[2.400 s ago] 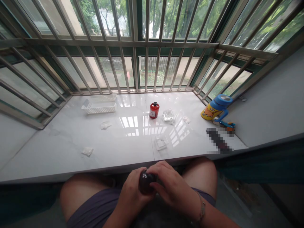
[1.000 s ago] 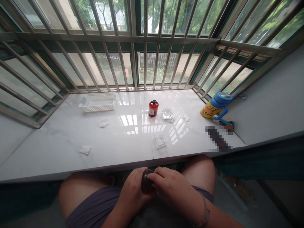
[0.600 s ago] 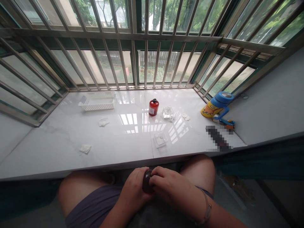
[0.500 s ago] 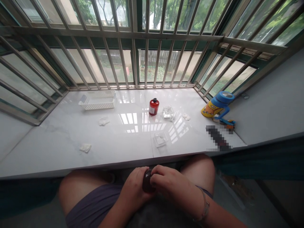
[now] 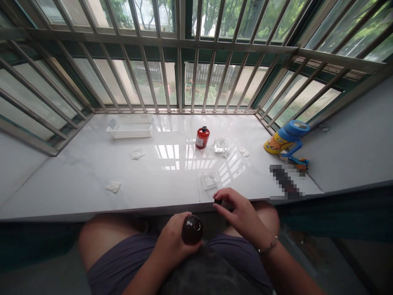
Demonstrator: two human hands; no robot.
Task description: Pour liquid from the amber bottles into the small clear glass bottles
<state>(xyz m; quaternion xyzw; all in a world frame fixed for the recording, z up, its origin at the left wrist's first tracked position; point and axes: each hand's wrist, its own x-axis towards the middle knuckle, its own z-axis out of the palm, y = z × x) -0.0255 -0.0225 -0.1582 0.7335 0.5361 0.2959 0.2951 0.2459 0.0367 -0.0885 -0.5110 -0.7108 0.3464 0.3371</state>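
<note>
Lying well left of the red bottle (image 5: 202, 140), on its near side, on the white surface (image 5: 166, 186): one crumpled tissue (image 5: 113, 187). White perforated basket (image 5: 132, 134), left of the red bottle. Second tissue (image 5: 137, 154), left of it, slightly nearer. Left hand (image 5: 170, 237), on the red bottle's near side, fingers curled firmly round a dark glossy bottle (image 5: 190, 234), round mouth uncovered. Red bottle itself: upright, black top, pale label. Clear tray (image 5: 211, 187), nearer than the red bottle, slightly right. Second clear tray (image 5: 219, 151), just right of it. Right hand (image 5: 239, 209), nearer and right of the red bottle, thumb and fingers pinching a small black cap (image 5: 217, 201). Third tissue (image 5: 244, 152), right of the red bottle. Yellow-and-blue handled tumbler (image 5: 281, 140), far right of it. Pixelated dark item (image 5: 285, 180), far right, nearer.
</note>
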